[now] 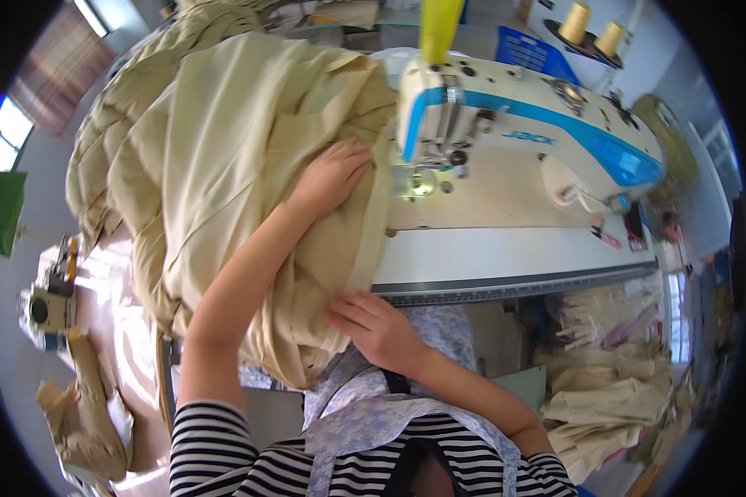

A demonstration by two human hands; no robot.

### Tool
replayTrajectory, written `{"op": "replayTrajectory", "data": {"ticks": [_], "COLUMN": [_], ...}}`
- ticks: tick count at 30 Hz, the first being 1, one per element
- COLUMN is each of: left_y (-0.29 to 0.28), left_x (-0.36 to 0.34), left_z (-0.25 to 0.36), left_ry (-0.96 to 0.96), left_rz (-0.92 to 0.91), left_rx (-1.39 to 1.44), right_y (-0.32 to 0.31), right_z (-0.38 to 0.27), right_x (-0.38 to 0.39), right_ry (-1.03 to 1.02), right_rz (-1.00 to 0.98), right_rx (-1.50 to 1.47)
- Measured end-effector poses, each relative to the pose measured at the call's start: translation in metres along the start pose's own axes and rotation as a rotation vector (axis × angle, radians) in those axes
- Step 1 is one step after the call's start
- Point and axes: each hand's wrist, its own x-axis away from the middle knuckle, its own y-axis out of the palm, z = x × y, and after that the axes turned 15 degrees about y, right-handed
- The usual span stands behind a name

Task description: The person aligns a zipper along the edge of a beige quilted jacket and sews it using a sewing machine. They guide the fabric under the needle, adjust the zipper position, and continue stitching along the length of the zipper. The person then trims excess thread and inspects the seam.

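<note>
Touching beige cloth (215,149) w/ L+R hands (331,180) (381,333) (both loosely extended)

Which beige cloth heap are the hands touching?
The large heap left of the nearest sewing machine: left hand and right hand touch it; the lower-left heap and lower-right heap lie apart.

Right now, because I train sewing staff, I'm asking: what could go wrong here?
The heap of creased beige fabric hangs over the front of the white tabletop, so its weight might drag it down. Loose folds lie beside the white-and-blue sewing machine; a stray layer could catch in it. The bare left hand rests on the fabric near the machine, so it might get hurt by sliding closer.
</note>
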Motion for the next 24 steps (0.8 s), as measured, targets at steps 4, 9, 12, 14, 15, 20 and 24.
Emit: {"op": "replayTrajectory", "data": {"ticks": [4, 9, 12, 14, 15, 20, 24], "left_y": [-0.023, 0.015, 0.047, 0.063, 0.069, 0.081, 0.07], "left_x": [0.044, 0.058, 0.034, 0.01, -0.001, -0.028, -0.027], "left_z": [0.089, 0.041, -0.027, -0.056, -0.064, -0.069, -0.064], "left_ry": [-0.051, -0.113, -0.17, -0.181, -0.176, -0.162, 0.0], "left_rz": [-0.426, -0.259, -0.186, -0.155, -0.14, -0.062, 0.075], "left_rx": [-0.003, -0.064, -0.13, -0.18, -0.202, -0.24, -0.146], "right_y": [-0.021, -0.098, -0.174, -0.225, -0.247, -0.326, -0.342], "right_z": [0.013, 0.062, 0.113, 0.147, 0.162, 0.226, 0.258], "right_x": [0.017, 0.036, 0.061, 0.079, 0.088, 0.107, 0.101], "right_ry": [0.037, 0.313, 0.595, 0.71, 0.776, 0.643, 0.482], "right_rz": [0.024, 0.338, 0.558, 0.66, 0.661, 0.352, 0.04], "right_rx": [-0.16, -0.076, 0.157, 0.37, 0.455, 0.843, 0.991]}}
